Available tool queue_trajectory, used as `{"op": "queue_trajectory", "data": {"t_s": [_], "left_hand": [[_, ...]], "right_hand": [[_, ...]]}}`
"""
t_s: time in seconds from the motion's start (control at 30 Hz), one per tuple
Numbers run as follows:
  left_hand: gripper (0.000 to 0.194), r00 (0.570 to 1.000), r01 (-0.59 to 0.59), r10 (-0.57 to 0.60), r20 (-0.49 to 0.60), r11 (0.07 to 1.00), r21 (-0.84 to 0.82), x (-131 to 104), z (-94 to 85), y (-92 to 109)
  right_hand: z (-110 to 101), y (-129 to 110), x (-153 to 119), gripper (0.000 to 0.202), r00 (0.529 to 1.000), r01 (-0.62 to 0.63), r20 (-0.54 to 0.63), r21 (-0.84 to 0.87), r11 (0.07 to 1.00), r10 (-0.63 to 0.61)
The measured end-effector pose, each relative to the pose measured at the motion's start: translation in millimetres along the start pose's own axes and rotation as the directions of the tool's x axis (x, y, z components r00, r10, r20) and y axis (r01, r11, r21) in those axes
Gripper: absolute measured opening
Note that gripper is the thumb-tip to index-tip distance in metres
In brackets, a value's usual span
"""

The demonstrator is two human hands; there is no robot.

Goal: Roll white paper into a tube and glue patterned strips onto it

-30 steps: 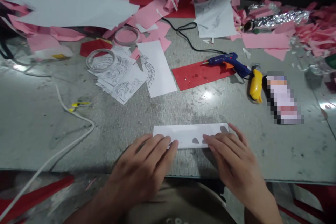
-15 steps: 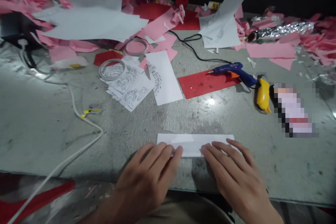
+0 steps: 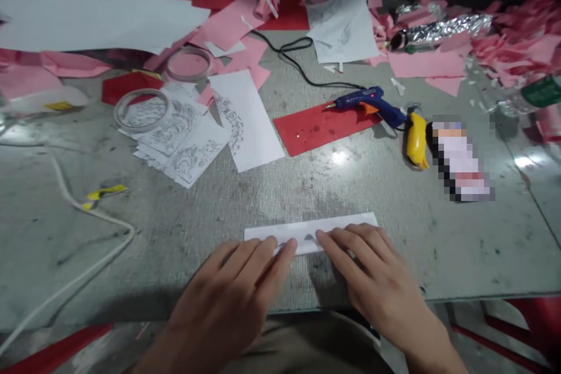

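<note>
A folded white strip of paper (image 3: 302, 228) lies near the front edge of the table, its long side roughly level and its right end slightly higher. My left hand (image 3: 236, 280) holds its left half along the near edge, thumb and bent fingers pressed on it. On the right half, the fingers of my right hand (image 3: 372, 269) are pressed together on the paper in the same way. A dark printed patch shows on the strip between the two hands. My fingertips hide parts of the near edge.
Beyond the strip lie a red card (image 3: 324, 128), a blue glue gun (image 3: 368, 99), a yellow tool (image 3: 416, 140) and a blurred phone (image 3: 462, 160). Printed sheets (image 3: 179, 140) and tape rolls (image 3: 142, 110) sit left. A white cable (image 3: 100, 257) crosses the left side. Pink scraps (image 3: 517, 41) line the back.
The view has shifted, so the table items appear further left and higher. Both hands stay on the paper; the right hand has come closer to the left, and the strip now slants slightly.
</note>
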State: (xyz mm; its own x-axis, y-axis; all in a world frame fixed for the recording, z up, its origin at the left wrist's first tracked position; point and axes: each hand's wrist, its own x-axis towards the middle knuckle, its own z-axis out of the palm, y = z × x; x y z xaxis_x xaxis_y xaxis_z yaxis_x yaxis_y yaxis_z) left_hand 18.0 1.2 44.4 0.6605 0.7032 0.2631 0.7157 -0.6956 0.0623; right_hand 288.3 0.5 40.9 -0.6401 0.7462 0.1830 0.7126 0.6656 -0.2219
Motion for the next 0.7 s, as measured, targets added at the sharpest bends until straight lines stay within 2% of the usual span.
{"op": "queue_trajectory", "data": {"t_s": [0.2,0.43,0.7], "left_hand": [[0.039,1.0,-0.003,0.003,-0.017,1.0,0.002,6.1,-0.1,-0.5],[0.039,0.998,0.04,-0.041,-0.042,0.998,-0.04,6.2,2.6,-0.2],[0.038,0.996,0.037,-0.036,-0.079,0.999,0.009,3.9,4.2,-1.6]], "right_hand": [[-3.1,3.0,2.2,0.07,0.997,-0.025,0.067,0.013,1.0,0.025],[-2.6,8.1,2.8,0.065,1.0,-0.01,0.012,0.075,0.997,0.009],[-4.7,6.8,7.3,0.063,0.998,-0.03,0.052,0.053,0.998,0.028]]}}
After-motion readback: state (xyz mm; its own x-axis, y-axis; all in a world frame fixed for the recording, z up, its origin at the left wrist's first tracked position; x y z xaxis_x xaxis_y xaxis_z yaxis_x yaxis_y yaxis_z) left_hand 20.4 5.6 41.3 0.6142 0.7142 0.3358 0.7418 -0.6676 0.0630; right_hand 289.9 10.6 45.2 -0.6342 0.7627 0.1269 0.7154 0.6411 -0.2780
